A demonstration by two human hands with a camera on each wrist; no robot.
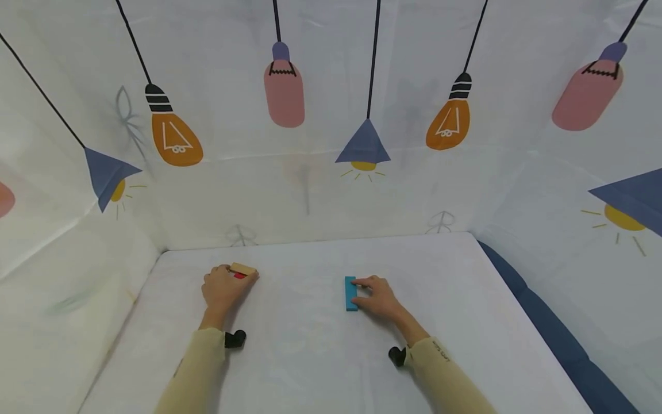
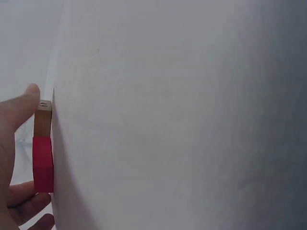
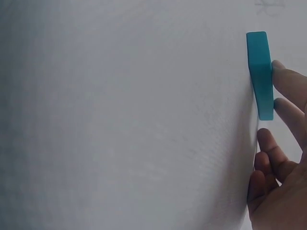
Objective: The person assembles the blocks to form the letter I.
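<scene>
Pinching red block (image 2: 43,165), wooden block (image 1: 244,268) near surface's (image 1: 300,356) far edge: left hand (image 1: 223,290). Right hand (image 1: 381,299), loosely spread, is touching teal block (image 1: 350,294). Bare white is separating hands; lamp-print sheet (image 1: 331,198) is hanging behind.

tan block (image 1: 243,269): bare-looking wood | red block (image 2: 43,165): smooth, matt | blue block (image 3: 260,72): smooth | tabletop (image 1: 300,345): matt, cloth-like

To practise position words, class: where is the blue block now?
In the head view, the blue block is on the white table, slightly right of centre, just left of the right hand.
</scene>
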